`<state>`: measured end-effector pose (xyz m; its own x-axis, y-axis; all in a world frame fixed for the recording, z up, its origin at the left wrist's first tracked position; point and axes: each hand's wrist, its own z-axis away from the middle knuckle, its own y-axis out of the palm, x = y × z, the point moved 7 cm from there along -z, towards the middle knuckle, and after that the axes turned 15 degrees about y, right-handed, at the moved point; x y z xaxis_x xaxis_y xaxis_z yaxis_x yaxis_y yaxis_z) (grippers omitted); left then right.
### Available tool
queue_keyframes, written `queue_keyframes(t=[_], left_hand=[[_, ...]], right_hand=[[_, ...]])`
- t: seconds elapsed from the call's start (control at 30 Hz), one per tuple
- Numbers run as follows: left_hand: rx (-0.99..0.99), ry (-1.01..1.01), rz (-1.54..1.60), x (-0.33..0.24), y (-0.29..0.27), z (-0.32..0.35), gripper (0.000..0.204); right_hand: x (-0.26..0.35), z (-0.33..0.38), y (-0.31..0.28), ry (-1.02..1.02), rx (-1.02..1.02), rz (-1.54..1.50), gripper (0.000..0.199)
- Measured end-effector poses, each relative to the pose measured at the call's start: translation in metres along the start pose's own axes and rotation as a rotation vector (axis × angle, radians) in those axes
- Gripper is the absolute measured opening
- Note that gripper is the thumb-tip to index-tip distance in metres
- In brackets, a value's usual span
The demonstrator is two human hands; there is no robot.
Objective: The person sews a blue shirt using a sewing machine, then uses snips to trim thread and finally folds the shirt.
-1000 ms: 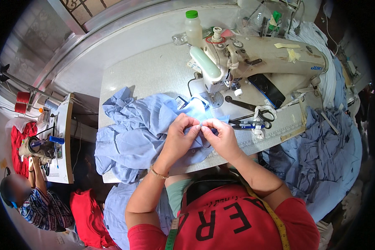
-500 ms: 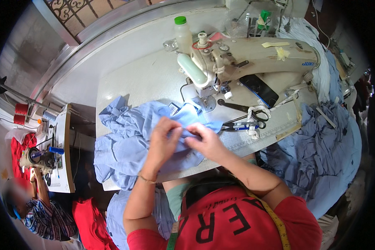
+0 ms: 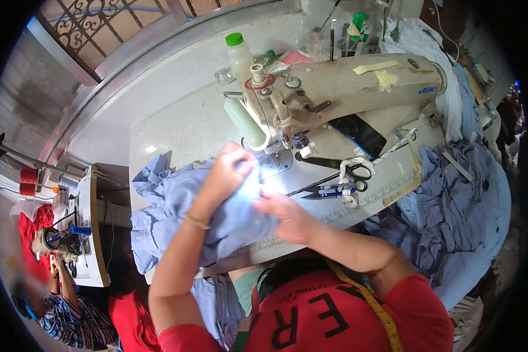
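Between my hands is a light blue garment (image 3: pixel 173 202), probably a shirt, bunched on the sewing table's left part. My left hand (image 3: pixel 226 176) pinches its upper edge, close to the needle plate (image 3: pixel 278 161) of the sewing machine (image 3: pixel 358 88). Lower and to the right, my right hand (image 3: pixel 290 217) has thumb and fingers closed on the garment's right edge. Strong light washes out the cloth between the hands. Fingertips of both hands are partly lost in glare or folds.
Right of the needle lie black scissors (image 3: pixel 358 172), blue-handled snips (image 3: pixel 331 192) and a phone (image 3: pixel 358 135). A green-capped bottle (image 3: pixel 239 56) stands behind the machine head. More blue cloth (image 3: pixel 452 205) is heaped at right. Another person (image 3: pixel 70 317) works at a second machine, far left.
My left hand has moved up toward the needle area, lifting the garment's edge. My right hand is slightly lower. The garment's label has gone out of sight, and the cloth's right edge is now brightly lit.
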<state>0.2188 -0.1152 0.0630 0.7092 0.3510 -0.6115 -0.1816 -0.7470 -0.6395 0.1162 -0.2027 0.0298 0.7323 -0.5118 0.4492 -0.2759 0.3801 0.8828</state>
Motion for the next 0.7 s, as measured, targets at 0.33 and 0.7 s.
queue_keyframes(t=[0.33,0.7], left_hand=[[0.037,-0.274,0.039,0.013,0.081,0.003,0.016],[0.02,-0.403,0.112,0.01,0.076,0.005,0.017]], right_hand=[[0.093,0.062,-0.072,-0.083,-0.644,1.447,0.023],[0.117,0.029,-0.088,-0.248,-1.098,2.051,0.03]])
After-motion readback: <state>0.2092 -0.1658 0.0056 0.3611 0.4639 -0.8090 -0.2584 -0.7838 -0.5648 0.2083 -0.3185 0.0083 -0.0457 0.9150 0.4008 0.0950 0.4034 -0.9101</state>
